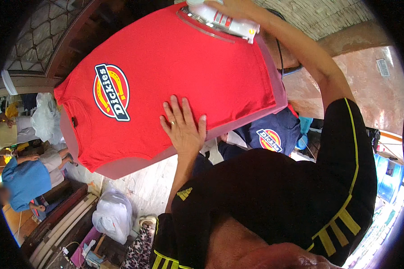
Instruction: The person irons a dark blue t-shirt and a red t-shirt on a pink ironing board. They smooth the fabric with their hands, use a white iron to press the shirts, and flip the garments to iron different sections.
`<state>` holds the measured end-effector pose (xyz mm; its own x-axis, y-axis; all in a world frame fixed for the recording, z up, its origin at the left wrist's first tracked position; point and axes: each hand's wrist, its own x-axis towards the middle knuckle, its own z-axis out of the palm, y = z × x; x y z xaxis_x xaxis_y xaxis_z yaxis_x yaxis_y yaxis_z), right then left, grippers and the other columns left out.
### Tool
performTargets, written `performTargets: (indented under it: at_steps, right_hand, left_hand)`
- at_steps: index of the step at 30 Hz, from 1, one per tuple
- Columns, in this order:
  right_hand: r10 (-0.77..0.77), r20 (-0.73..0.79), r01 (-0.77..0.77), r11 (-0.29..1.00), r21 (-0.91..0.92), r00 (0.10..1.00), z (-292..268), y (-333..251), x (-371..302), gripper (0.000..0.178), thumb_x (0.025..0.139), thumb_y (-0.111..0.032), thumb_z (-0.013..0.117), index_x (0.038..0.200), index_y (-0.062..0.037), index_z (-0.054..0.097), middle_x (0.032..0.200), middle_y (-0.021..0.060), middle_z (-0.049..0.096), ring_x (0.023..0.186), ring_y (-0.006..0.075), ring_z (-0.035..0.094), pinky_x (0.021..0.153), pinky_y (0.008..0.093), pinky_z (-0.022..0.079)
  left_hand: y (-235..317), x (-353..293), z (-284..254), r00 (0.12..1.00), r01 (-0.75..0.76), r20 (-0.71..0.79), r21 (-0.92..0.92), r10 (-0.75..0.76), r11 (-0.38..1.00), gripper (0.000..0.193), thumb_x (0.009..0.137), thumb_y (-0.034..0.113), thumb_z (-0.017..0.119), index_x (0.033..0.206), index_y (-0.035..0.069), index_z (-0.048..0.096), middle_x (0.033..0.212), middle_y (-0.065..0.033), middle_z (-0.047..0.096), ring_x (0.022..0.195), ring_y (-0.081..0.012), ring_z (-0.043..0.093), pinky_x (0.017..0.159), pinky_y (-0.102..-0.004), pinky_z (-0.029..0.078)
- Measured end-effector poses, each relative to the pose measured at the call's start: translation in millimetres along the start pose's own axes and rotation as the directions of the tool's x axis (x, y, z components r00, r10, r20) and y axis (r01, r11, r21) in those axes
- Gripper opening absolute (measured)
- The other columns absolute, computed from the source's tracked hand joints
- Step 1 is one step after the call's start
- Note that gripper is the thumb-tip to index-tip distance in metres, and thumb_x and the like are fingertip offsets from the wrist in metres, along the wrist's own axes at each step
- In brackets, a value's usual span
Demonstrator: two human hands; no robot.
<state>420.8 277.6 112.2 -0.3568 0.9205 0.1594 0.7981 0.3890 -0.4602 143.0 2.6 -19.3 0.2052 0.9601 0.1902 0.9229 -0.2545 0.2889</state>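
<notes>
A red sleeveless shirt (152, 58) with a printed oval emblem lies spread over a padded maroon ironing board (121, 171). My left hand (184, 125) rests flat on the shirt near its near edge, fingers spread, a ring on one finger. At the far end of the board, my right hand (238, 8) is closed on the handle of a white steam iron (222, 20). The iron sits on the shirt by its far edge, and the top of the picture cuts off part of it and of my fingers.
A dark cord (280, 54) hangs beside the iron. Dark folded clothing (274, 130) with a similar emblem lies below the board's right end. White plastic bags (113, 215) stand on the floor. At the left, a person in a blue shirt (31, 181) and another person (13, 130) sit.
</notes>
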Motion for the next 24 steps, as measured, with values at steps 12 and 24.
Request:
performTargets:
  at_steps: [12, 24]
  right_hand:
    - [-0.238, 0.292, 0.216, 0.971, 0.107, 0.926, 1.5, -76.3, -237.6, 0.042, 0.092, -0.037, 0.066, 0.118, -0.0054, 0.059, 0.098, 0.0205, 0.07, 0.089, 0.0387, 0.07, 0.075, 0.0476, 0.057]
    - [-0.207, -0.05, 0.195, 0.965, -0.173, 0.977, -1.1, 38.1, -42.8, 0.047, 0.099, -0.047, 0.055, 0.113, -0.0028, 0.062, 0.1, 0.0257, 0.068, 0.094, 0.0447, 0.065, 0.081, 0.0489, 0.051]
  left_hand:
    - [0.6, 1.7, 10.3, 0.99, 0.113, -0.089, 0.034, -0.11, 0.993, 0.071, 0.096, 0.041, 0.051, 0.153, 0.002, 0.036, 0.165, -0.0178, 0.024, 0.152, -0.0391, 0.018, 0.119, -0.0571, 0.009]
    - [8.0, 0.4, 2.6, 0.986, 0.146, -0.09, 0.044, -0.142, 0.988, 0.072, 0.093, 0.046, 0.058, 0.15, 0.005, 0.041, 0.162, -0.0168, 0.03, 0.151, -0.0388, 0.02, 0.119, -0.0557, 0.013]
